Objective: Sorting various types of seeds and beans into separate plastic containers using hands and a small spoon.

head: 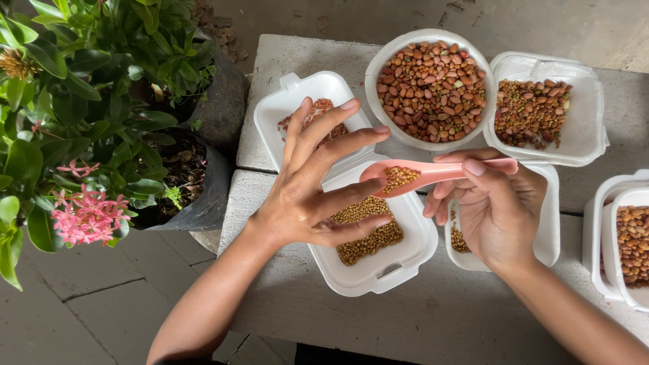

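glossy pink plastic spoon; matt white foam box; rough concrete slab

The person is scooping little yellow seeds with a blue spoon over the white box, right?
Not quite: the spoon is pink, not blue. The head view shows the right hand holding it, with small yellow-brown seeds in its bowl, over the white box, and the left hand spread beside it.

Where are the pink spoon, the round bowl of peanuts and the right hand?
pink spoon (433, 173): head view, on the middle of its handle.
round bowl (374, 74): head view, on its white left rim.
right hand (497, 206): head view, on the back of the hand holding the spoon.
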